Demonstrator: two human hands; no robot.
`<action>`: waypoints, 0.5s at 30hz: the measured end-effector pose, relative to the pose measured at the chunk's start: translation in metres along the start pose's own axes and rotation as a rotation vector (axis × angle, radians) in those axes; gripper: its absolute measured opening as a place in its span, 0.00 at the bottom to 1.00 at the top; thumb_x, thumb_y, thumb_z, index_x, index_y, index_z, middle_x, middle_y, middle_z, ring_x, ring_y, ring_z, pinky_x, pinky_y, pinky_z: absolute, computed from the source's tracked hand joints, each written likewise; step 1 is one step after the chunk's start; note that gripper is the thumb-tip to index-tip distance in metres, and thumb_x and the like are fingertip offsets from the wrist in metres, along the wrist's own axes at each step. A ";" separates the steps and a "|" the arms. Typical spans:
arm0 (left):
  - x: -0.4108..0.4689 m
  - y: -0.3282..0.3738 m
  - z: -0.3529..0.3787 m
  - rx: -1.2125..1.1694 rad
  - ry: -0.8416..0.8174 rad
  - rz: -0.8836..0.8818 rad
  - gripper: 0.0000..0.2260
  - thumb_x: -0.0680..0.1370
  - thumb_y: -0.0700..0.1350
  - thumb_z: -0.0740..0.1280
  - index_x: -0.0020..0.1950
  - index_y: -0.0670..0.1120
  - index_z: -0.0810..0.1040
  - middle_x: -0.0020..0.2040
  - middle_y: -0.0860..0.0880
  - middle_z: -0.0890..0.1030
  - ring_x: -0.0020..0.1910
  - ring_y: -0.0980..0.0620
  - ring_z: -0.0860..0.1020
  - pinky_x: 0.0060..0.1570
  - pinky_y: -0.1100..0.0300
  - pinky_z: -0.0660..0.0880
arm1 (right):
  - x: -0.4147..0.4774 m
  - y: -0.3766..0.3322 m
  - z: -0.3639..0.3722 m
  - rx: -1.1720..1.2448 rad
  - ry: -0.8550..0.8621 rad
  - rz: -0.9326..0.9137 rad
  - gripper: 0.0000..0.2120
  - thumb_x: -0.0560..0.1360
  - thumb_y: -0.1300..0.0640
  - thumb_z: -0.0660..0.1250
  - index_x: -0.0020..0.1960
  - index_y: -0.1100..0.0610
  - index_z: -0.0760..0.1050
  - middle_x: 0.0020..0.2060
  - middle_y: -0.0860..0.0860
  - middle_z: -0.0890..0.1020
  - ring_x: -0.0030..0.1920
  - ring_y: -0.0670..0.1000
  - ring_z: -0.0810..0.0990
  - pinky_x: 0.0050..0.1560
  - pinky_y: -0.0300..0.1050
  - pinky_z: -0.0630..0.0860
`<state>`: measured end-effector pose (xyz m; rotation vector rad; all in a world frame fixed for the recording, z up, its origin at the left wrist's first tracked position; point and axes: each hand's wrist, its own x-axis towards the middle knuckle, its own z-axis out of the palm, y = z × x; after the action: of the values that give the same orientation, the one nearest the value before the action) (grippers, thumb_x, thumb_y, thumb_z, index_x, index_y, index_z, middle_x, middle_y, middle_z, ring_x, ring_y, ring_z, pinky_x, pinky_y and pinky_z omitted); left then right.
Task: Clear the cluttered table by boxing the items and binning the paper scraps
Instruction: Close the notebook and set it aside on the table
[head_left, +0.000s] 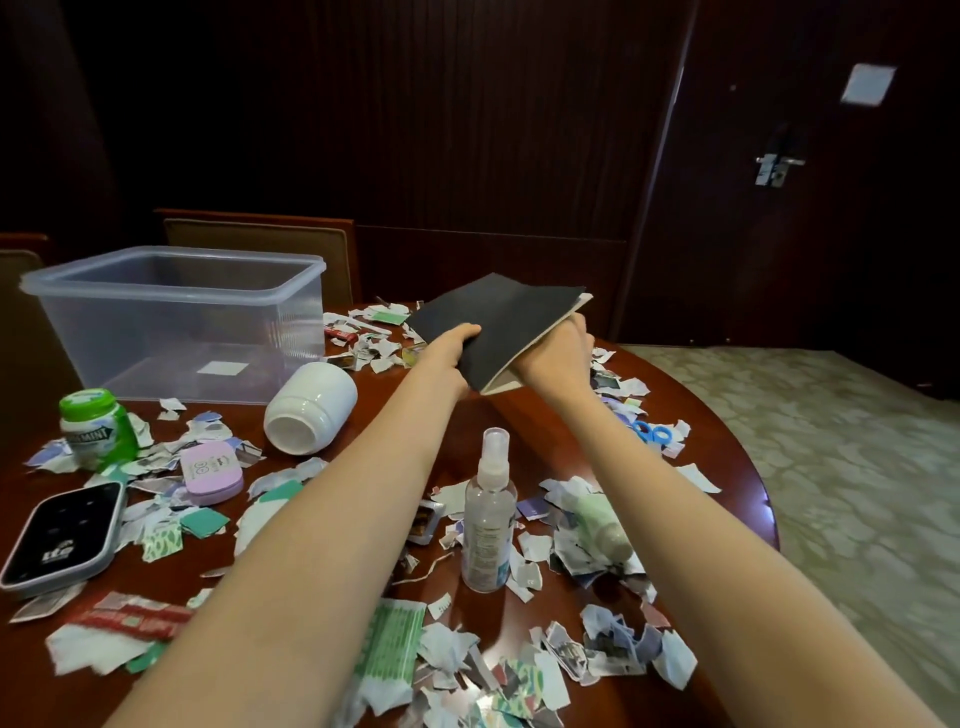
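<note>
Scrap-strewn table | left hand, right hand grip black notebook (right grip partly hidden)

Letters ending in "MINT" run across the white label band of the green gum bottle standing at the left of the worktop. Print on the black tin, pink case, spray bottle and red wrapper is too small or blurred to read.
</note>
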<state>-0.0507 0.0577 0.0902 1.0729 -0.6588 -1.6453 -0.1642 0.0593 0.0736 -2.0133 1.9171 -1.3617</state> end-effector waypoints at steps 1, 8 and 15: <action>-0.001 0.000 0.000 0.007 0.001 -0.001 0.10 0.79 0.42 0.63 0.38 0.42 0.72 0.28 0.46 0.81 0.33 0.50 0.75 0.40 0.58 0.75 | 0.000 0.000 -0.001 -0.015 -0.020 -0.031 0.15 0.70 0.52 0.70 0.55 0.55 0.79 0.59 0.53 0.77 0.65 0.53 0.66 0.58 0.44 0.62; 0.008 0.001 -0.004 0.134 -0.039 0.028 0.08 0.77 0.42 0.65 0.39 0.41 0.74 0.32 0.45 0.80 0.35 0.50 0.77 0.38 0.59 0.75 | -0.001 0.006 -0.019 0.271 -0.132 -0.083 0.16 0.68 0.55 0.74 0.55 0.55 0.78 0.54 0.52 0.81 0.57 0.52 0.77 0.59 0.54 0.75; 0.012 0.012 0.012 0.215 -0.036 0.065 0.07 0.77 0.42 0.64 0.39 0.42 0.72 0.35 0.45 0.78 0.34 0.51 0.76 0.36 0.59 0.74 | 0.014 0.018 -0.051 0.855 -0.207 0.536 0.14 0.72 0.57 0.60 0.54 0.62 0.74 0.48 0.58 0.76 0.38 0.48 0.73 0.41 0.43 0.71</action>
<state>-0.0575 0.0412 0.1014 1.1636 -0.9015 -1.5667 -0.2111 0.0694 0.1024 -1.0862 1.2889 -1.3923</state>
